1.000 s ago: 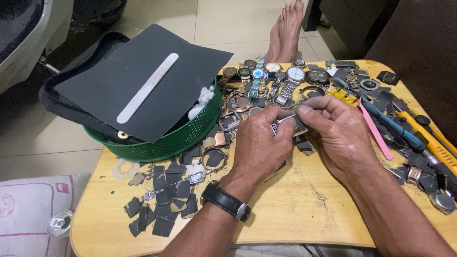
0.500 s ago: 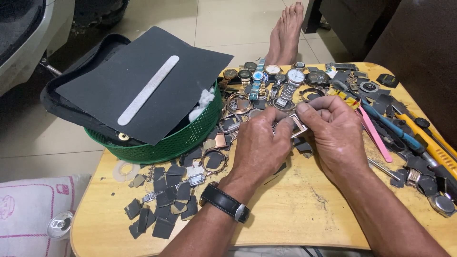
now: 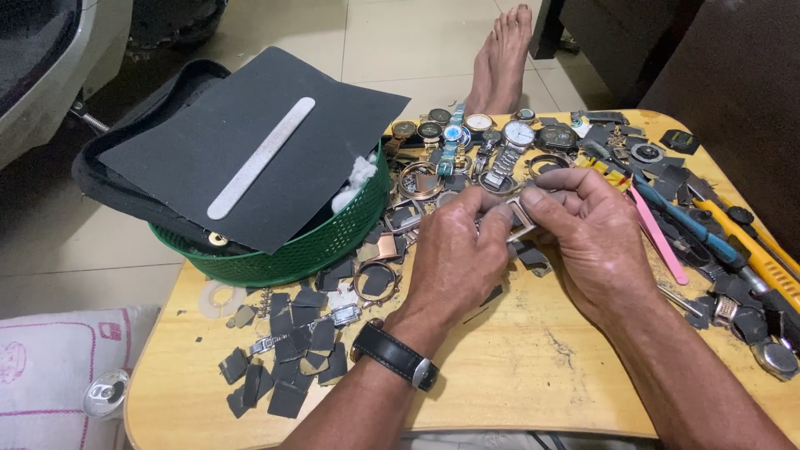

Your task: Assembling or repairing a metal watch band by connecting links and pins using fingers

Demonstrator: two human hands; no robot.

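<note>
Over a cluttered wooden table (image 3: 517, 367), the left hand (image 3: 454, 254), with a black wristwatch (image 3: 396, 356) on its wrist, and the right hand (image 3: 592, 233) both pinch a small square metal watch case (image 3: 518, 215) between their fingertips, near the table's middle. A green basket (image 3: 283, 258) under dark sheets sits far left; assorted watches (image 3: 483, 137) lie beyond the hands, tools to the right.

1. Left hand (image 3: 457, 250): bare, no glove, no rings visible.
2. Left wrist: black strap (image 3: 393, 355) with a silver metal buckle on the side facing the camera.
3. Right hand (image 3: 590, 237): bare, no glove; short nails.
4. Forearms: bare, no sleeves in view.
5. Foot (image 3: 502, 52): bare, no shoe or sock.
</note>
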